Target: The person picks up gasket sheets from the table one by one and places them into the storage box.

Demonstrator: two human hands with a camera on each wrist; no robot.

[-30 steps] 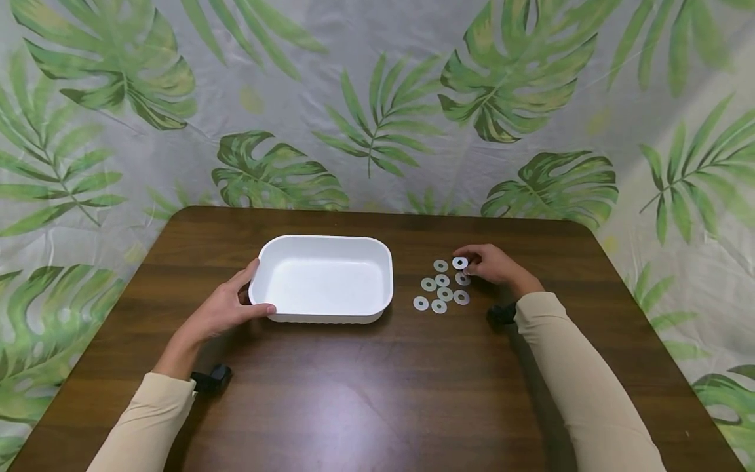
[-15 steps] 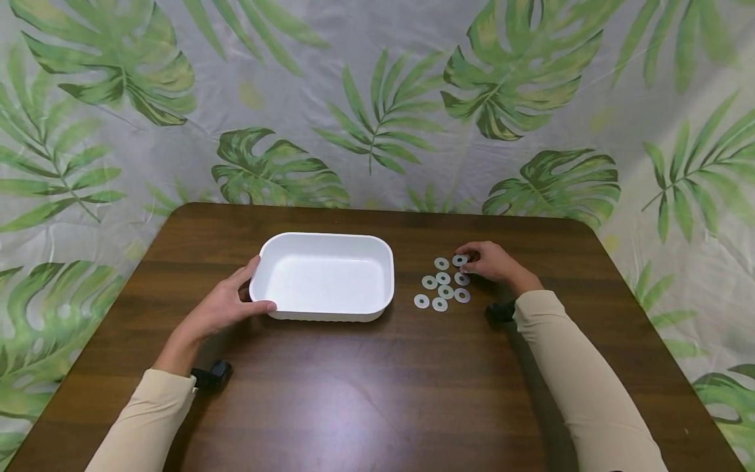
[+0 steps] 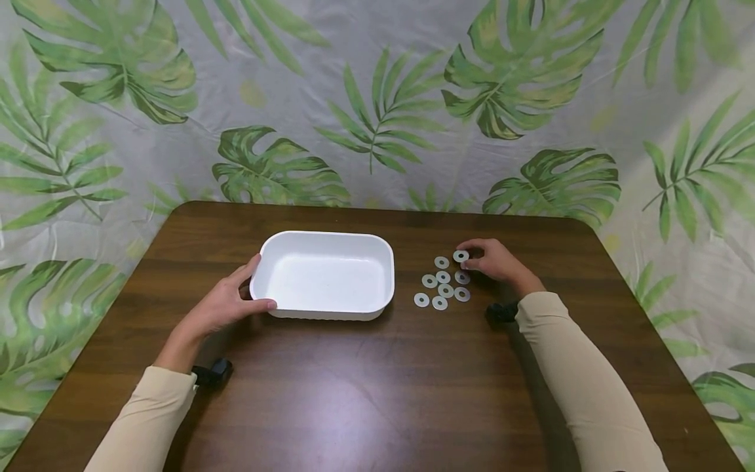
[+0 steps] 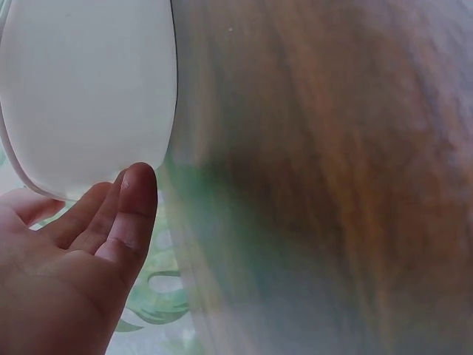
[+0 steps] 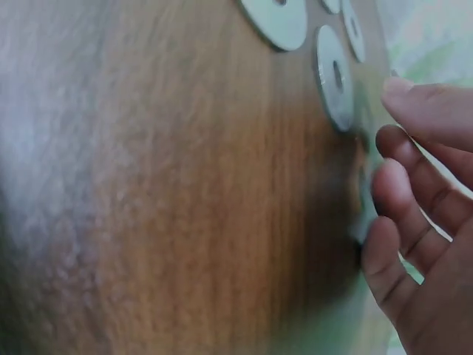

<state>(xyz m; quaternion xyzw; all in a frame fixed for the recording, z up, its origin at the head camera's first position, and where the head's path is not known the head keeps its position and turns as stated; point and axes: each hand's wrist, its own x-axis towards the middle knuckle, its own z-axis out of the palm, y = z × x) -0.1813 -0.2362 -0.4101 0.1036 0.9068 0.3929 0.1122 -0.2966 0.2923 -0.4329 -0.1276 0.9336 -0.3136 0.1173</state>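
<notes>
A white, rounded rectangular plastic basin point(image 3: 324, 313) stands on the table, left of centre. My left hand point(image 3: 221, 307) holds its left end, thumb on the near rim and fingers against the end wall; in the left wrist view the fingertips point(image 4: 138, 185) meet the basin's wall point(image 4: 89, 96). My right hand point(image 3: 492, 261) pinches a flat metal washer point(image 3: 455, 256) between thumb and forefinger, at the far right of a group. Several more washers point(image 3: 439, 307) lie flat on the wood just left of that hand. The right wrist view shows some washers point(image 5: 329, 89) near the fingertips.
The dark wooden table point(image 3: 354, 393) has rounded far corners. Behind it hangs a leaf-patterned cloth point(image 3: 383, 98). A strip of bare wood separates the basin from the washers. Black wrist cameras hang under both wrists, close over the table.
The right hand's pinched washer has risen slightly and tilted, now standing a little apart from the others. The left hand and basin have stayed in place.
</notes>
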